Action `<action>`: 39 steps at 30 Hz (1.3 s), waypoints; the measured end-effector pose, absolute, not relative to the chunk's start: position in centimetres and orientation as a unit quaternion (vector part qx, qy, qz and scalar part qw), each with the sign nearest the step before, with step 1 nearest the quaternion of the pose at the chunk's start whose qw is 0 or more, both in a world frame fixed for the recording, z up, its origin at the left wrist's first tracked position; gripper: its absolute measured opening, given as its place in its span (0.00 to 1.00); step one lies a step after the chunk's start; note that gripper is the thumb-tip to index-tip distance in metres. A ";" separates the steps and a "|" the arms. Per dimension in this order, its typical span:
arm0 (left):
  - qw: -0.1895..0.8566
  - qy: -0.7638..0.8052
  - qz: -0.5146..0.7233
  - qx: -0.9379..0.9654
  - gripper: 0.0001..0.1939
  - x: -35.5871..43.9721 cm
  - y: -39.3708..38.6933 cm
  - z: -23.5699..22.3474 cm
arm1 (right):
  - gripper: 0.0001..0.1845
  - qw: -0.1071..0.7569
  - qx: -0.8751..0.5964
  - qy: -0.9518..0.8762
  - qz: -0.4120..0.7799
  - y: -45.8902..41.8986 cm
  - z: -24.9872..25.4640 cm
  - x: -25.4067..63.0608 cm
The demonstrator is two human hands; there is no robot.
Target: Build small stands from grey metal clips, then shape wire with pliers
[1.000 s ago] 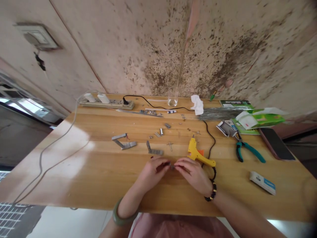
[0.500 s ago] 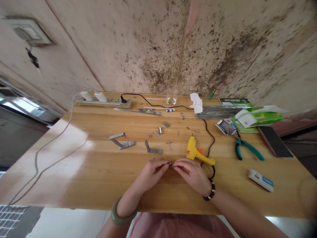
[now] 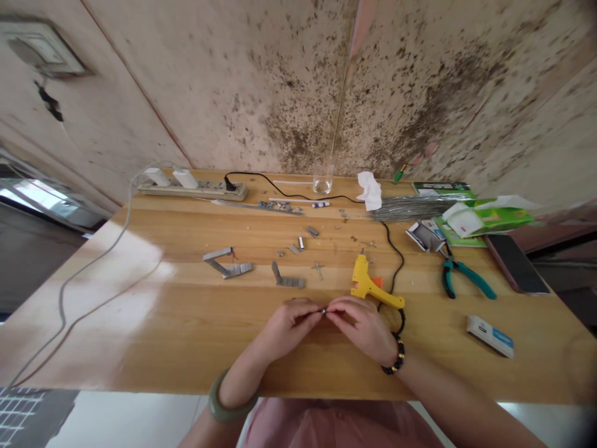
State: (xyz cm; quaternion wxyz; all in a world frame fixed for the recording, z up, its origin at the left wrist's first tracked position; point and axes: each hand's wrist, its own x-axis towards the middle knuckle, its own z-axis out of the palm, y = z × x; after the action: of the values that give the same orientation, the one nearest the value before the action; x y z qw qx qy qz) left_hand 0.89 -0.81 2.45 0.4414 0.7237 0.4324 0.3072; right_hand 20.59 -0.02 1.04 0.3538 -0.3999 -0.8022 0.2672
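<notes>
My left hand (image 3: 291, 325) and my right hand (image 3: 361, 328) meet over the front part of the wooden table. Between their pinched fingertips is a small dark-and-shiny metal piece (image 3: 323, 311), too small to make out further. Right beside my right hand lies a yellow glue gun (image 3: 368, 285), its nozzle pointing away from me. Beyond my left hand sits a bent strip of grey staples (image 3: 288, 280), with one end standing up. A larger grey staple structure (image 3: 228, 264) lies farther left. A small wire-like cross shape (image 3: 318, 269) rests just past my fingertips.
Teal-handled pliers (image 3: 466, 278), a phone (image 3: 517, 264) and a small box (image 3: 490, 336) lie at right. Behind are a bundle of wires (image 3: 410, 208), a glass (image 3: 323, 182) and a power strip (image 3: 200, 188). The glue gun's black cord (image 3: 396, 249) curves beside it.
Both hands stay pinched together in nearly the same place. The small piece between the fingertips looks slightly turned, now showing a brighter glint. The camera view has shifted slightly.
</notes>
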 end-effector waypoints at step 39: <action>0.461 0.434 0.299 0.713 0.12 0.8 -0.7 2.2 | 0.05 0.375 -0.397 -0.786 0.291 0.2 1.1 20.5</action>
State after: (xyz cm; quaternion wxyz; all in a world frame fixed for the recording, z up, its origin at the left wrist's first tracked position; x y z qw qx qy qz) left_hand 0.79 -0.74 2.23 0.4615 0.7134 0.4342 0.2991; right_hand 20.49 0.18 1.14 0.3745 -0.3966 -0.7860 0.2907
